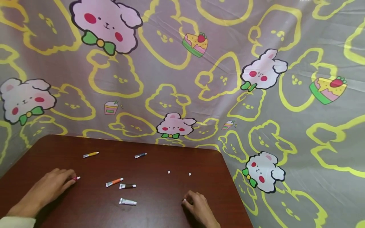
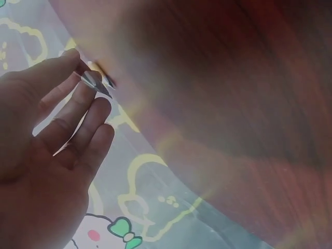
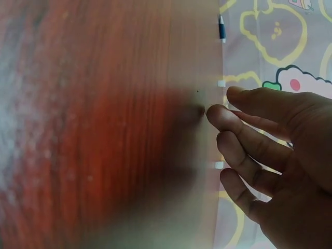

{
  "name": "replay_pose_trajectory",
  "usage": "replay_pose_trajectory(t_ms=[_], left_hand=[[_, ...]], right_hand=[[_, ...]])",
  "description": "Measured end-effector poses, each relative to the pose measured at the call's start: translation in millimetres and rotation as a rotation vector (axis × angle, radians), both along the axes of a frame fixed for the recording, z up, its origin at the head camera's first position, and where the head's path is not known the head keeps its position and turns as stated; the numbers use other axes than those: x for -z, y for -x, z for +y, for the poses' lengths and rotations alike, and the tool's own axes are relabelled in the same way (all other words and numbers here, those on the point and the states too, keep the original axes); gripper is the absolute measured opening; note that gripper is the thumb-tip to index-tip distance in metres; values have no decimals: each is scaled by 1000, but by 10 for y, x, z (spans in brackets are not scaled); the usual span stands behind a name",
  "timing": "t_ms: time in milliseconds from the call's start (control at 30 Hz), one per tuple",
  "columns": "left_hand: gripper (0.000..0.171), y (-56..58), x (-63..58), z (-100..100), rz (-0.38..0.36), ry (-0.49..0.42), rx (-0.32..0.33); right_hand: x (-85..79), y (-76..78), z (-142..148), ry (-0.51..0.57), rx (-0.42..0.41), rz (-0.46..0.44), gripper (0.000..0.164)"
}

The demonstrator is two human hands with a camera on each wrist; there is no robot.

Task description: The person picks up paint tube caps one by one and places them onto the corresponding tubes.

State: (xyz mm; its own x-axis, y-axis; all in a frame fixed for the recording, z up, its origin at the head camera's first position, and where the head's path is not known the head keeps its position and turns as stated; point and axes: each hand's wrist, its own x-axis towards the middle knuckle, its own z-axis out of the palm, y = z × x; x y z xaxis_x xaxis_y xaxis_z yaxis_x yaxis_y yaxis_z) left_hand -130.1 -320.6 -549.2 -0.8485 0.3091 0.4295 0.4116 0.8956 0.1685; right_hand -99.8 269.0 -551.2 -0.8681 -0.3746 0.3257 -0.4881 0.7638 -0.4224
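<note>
In my left hand (image 1: pixel 52 183), thumb and fingers pinch a small pink paint tube (image 1: pixel 75 178) with a white cap, low over the table's left side. The left wrist view shows its flat silver end (image 2: pixel 96 84) at the fingertips. My right hand (image 1: pixel 197 205) is bent low over the table's right side. Thumb and index finger stand apart with a visible gap in the right wrist view. A tiny pale spot shows at its fingertips in the head view; whether it is a nail or a cap is unclear. Two white caps (image 1: pixel 169 172) (image 1: pixel 189 174) stand beyond that hand.
Between the hands lie an orange tube (image 1: pixel 114 182), a dark brown tube (image 1: pixel 127 186) and a white tube (image 1: pixel 128 201). Farther back are a yellow tube (image 1: pixel 91 155) and a dark blue tube (image 1: pixel 140 155). A patterned curtain (image 1: pixel 171 76) borders the brown table (image 1: pixel 159 212).
</note>
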Motion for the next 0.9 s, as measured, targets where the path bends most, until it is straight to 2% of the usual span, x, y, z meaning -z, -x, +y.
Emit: replay_pose_trajectory(t_ms=[100, 233, 267, 400, 567, 700, 833, 900], left_hand=[[29, 10, -40, 49, -34, 3, 9], [31, 11, -49, 105, -9, 4, 28], [32, 11, -49, 118, 4, 2, 33], [35, 19, -51, 168, 71, 3, 65], [38, 38, -77, 228, 94, -5, 118], [36, 58, -80, 269, 141, -15, 163], [26, 87, -84, 297, 198, -49, 214], [33, 98, -100, 308, 208, -66, 229]], right_hand=[[156, 61, 71, 21, -41, 69, 13], [300, 126, 134, 24, -80, 131, 12], [297, 124, 128, 28, -78, 127, 12], [109, 53, 26, 39, -37, 62, 16], [-48, -12, -78, 21, 35, -40, 16], [-70, -17, -109, 12, 53, -52, 16], [-55, -9, -109, 7, 48, -35, 16], [-49, -4, -109, 8, 45, -32, 16]])
